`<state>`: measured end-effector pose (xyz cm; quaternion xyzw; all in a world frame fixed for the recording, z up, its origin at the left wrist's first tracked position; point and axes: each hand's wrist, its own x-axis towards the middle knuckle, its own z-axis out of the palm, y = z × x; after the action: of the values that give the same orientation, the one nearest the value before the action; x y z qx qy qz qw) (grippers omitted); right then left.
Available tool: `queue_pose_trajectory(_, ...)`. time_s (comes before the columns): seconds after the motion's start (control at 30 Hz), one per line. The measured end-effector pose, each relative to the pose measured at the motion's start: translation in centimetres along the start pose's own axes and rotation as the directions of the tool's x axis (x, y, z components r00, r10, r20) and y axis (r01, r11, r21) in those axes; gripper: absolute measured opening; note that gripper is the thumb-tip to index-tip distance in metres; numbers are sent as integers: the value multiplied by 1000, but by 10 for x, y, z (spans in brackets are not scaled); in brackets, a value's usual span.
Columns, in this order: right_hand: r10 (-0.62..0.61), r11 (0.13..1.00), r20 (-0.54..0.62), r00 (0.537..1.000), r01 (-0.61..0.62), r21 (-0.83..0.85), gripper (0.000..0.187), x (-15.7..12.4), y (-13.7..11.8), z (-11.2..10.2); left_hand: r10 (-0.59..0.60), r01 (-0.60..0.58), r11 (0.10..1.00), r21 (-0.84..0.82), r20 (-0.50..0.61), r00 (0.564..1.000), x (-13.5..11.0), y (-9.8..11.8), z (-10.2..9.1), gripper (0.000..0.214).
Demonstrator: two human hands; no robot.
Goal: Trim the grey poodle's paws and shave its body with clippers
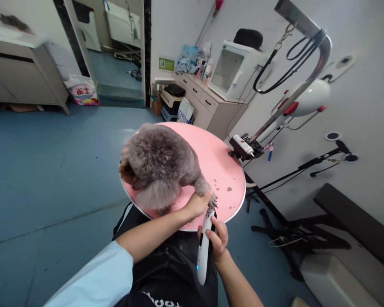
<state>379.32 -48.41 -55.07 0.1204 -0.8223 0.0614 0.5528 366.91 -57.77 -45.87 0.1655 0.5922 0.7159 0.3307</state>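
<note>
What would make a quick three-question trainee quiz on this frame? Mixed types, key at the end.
1. True or false: the right hand holds the white clipper.
2. Multiple choice: what is the dog on?
A) a black bench
B) a round pink table
C) a blue floor
3. Short answer: which part of the dog does the left hand hold?

Key:
1. True
2. B
3. A leg, near the paw

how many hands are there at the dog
2: the left hand grips the dog's leg near the paw; the right hand holds a white clipper up to that paw. No others show.
</note>
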Motion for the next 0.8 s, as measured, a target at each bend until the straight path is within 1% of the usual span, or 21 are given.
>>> queue_pose_trajectory(0.1,19,1000,18,1000,-20,10,37,6,-2,2,29,-29,999,20,7,1000,3,-6,-1,35)
queue_pose_trajectory(0.17,66,992,46,997,-71,101,39,11,-4,0,43,-43,999,19,18,999,6,-10,-4,37)
queue_pose_trajectory(0.2,114,975,64,991,-124,185,40,13,-6,-2,43,-43,999,18,23,999,7,-12,-6,37)
queue_pose_trajectory(0.23,180,936,99,979,-201,288,40,15,-7,-5,45,-46,999,20,29,999,8,-13,-9,38)
queue_pose_trajectory(0.27,265,872,149,953,-303,384,38,17,-9,-8,54,-54,998,22,29,998,9,-14,-12,38)
queue_pose_trajectory(0.3,359,787,213,909,-418,455,35,20,-11,-12,63,-64,998,25,28,998,9,-15,-14,37)
queue_pose_trajectory(0.33,447,686,291,846,-533,495,33,22,-12,-14,68,-69,997,26,30,997,9,-16,-17,37)
queue_pose_trajectory(0.37,513,579,378,771,-636,511,32,25,-12,-16,69,-69,997,21,38,997,9,-18,-19,36)
queue_pose_trajectory(0.4,548,471,469,693,-718,512,34,28,-11,-17,58,-59,998,12,54,997,8,-19,-20,37)
queue_pose_trajectory(0.43,553,373,548,628,-774,511,37,32,-10,-16,31,-31,1000,-1,74,997,7,-22,-22,37)
queue_pose_trajectory(0.47,541,288,614,575,-812,508,42,36,-8,-13,-7,10,1000,-24,98,995,5,-24,-23,38)
queue_pose_trajectory(0.5,518,223,662,541,-833,507,45,40,-6,-9,-46,54,997,-62,118,992,4,-27,-24,39)
queue_pose_trajectory(0.53,504,186,684,527,-840,510,43,45,-4,-3,-83,98,988,-123,124,989,2,-30,-26,39)
queue_pose_trajectory(0.57,503,182,682,532,-836,518,37,49,-3,2,-119,143,968,-204,125,985,0,-32,-28,38)
queue_pose_trajectory(0.6,505,210,662,553,-823,528,31,54,-3,8,-154,185,936,-299,126,980,-2,-33,-30,38)
queue_pose_trajectory(0.67,482,332,621,619,-784,525,19,62,-7,20,-219,256,841,-477,133,967,-3,-33,-38,41)
queue_pose_trajectory(0.73,420,483,613,669,-736,474,16,68,-17,29,-280,286,763,-579,103,954,1,-28,-47,43)
queue_pose_trajectory(0.77,381,551,620,686,-707,444,17,70,-23,32,-309,282,751,-597,59,949,4,-25,-52,40)
queue_pose_trajectory(0.8,345,606,627,699,-676,420,18,72,-29,35,-325,263,761,-593,2,946,9,-21,-58,36)
